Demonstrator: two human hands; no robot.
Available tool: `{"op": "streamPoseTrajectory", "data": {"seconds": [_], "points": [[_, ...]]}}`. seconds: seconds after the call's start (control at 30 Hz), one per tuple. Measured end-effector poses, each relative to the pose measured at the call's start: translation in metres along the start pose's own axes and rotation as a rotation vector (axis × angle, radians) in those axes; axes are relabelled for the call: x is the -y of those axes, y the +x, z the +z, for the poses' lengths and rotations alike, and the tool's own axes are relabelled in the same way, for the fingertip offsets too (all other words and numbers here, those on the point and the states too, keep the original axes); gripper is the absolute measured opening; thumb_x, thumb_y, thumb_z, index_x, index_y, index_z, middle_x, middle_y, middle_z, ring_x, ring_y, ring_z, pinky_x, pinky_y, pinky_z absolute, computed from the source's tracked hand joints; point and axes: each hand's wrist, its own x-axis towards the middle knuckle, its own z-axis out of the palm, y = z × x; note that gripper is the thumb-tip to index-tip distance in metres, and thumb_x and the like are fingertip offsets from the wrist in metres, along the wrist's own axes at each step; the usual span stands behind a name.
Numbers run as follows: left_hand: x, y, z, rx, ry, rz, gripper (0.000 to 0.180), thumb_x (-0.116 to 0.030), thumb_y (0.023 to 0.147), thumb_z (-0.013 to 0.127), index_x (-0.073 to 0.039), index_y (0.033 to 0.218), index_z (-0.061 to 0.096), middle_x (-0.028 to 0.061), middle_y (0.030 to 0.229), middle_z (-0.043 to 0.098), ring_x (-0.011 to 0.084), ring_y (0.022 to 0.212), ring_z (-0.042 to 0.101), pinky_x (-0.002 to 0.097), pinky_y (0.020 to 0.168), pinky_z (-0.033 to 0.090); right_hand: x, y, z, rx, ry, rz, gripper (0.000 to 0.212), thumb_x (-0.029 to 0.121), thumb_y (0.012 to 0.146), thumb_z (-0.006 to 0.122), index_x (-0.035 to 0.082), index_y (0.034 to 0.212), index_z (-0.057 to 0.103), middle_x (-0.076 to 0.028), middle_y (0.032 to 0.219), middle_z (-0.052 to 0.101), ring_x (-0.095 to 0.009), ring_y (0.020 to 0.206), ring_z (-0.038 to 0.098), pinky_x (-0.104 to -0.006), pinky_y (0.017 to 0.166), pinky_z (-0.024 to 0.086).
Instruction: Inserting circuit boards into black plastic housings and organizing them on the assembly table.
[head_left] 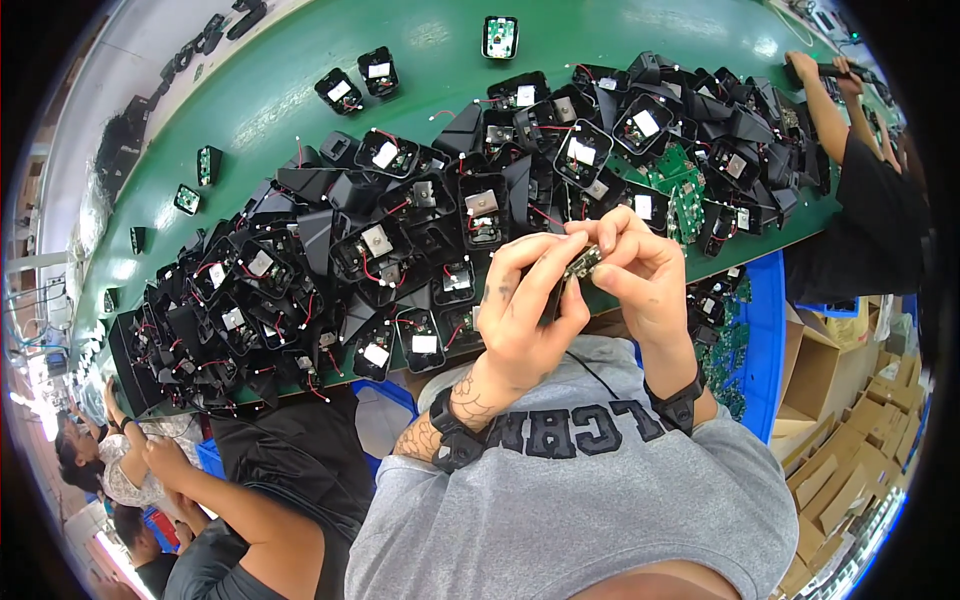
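Observation:
Close in front of my chest, a small circuit board (583, 262) is held up between both hands. The fingers of my left hand (532, 305) are closed on its left side, partly covering it. My right hand (640, 265) pinches the board's right end between thumb and fingers. Just beyond my hands lies a heap of black plastic housings (485, 208), many with red wires and white or silver square parts inside. Green circuit boards (680, 190) lie among the housings right of my hands.
A blue bin (765, 330) with green boards stands at my right, beside cardboard boxes (850, 460). Co-workers sit on both sides, one arm (250, 510) at lower left, another (825, 115) at upper right. Single housings (500, 38) stand on the green table (265, 100).

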Motion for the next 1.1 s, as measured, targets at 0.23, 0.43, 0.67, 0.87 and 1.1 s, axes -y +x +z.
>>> {"op": "streamPoseTrajectory", "data": {"seconds": [0.23, 0.43, 0.67, 0.87, 1.1], "points": [[-0.003, 0.003, 0.004, -0.052, -0.032, -0.114, 0.032, 0.005, 0.074, 0.066, 0.001, 0.106, 0.065, 0.0118, 0.104, 0.061, 0.0229, 0.096, 0.059, 0.0321, 0.085, 0.047, -0.005, -0.005, 0.009, -0.055, -0.109, -0.076, 0.012, 0.001, 0.074, 0.072, 0.001, 0.069, 0.061, -0.012, 0.111, 0.052, -0.033, 0.126, 0.046, -0.0464, 0.104, 0.038], [0.002, 0.000, 0.007, -0.076, -0.031, 0.005, 0.033, 0.007, 0.073, 0.065, 0.002, 0.106, 0.063, 0.0130, 0.104, 0.060, 0.0242, 0.095, 0.062, 0.0328, 0.084, 0.049, -0.007, -0.004, 0.005, -0.056, -0.140, -0.136, 0.013, 0.003, 0.075, 0.074, 0.001, 0.070, 0.062, -0.013, 0.112, 0.052, -0.035, 0.126, 0.044, -0.0499, 0.105, 0.037], [0.003, 0.001, 0.008, -0.084, 0.005, 0.072, 0.033, 0.009, 0.072, 0.064, 0.002, 0.105, 0.063, 0.0122, 0.104, 0.057, 0.0257, 0.094, 0.063, 0.0335, 0.081, 0.052, -0.010, -0.005, 0.005, -0.023, -0.118, -0.135, 0.009, 0.001, 0.076, 0.073, 0.001, 0.074, 0.064, -0.010, 0.107, 0.053, -0.031, 0.121, 0.048, -0.0464, 0.103, 0.038], [0.005, -0.001, 0.009, -0.096, 0.066, 0.196, 0.033, 0.010, 0.072, 0.065, 0.001, 0.103, 0.063, 0.0118, 0.102, 0.057, 0.0279, 0.093, 0.063, 0.0348, 0.080, 0.053, -0.015, -0.009, 0.017, -0.063, 0.008, -0.144, 0.010, -0.003, 0.079, 0.071, 0.001, 0.076, 0.062, -0.009, 0.107, 0.053, -0.029, 0.116, 0.053, -0.0410, 0.099, 0.042], [0.003, -0.004, 0.006, -0.107, 0.014, 0.121, 0.032, 0.011, 0.072, 0.063, 0.002, 0.103, 0.063, 0.0124, 0.101, 0.057, 0.0284, 0.093, 0.063, 0.0353, 0.080, 0.052, -0.019, -0.005, 0.015, -0.020, 0.101, -0.097, 0.023, 0.002, 0.077, 0.074, 0.004, 0.093, 0.057, -0.007, 0.105, 0.051, -0.024, 0.109, 0.053, -0.0383, 0.097, 0.041]]}}
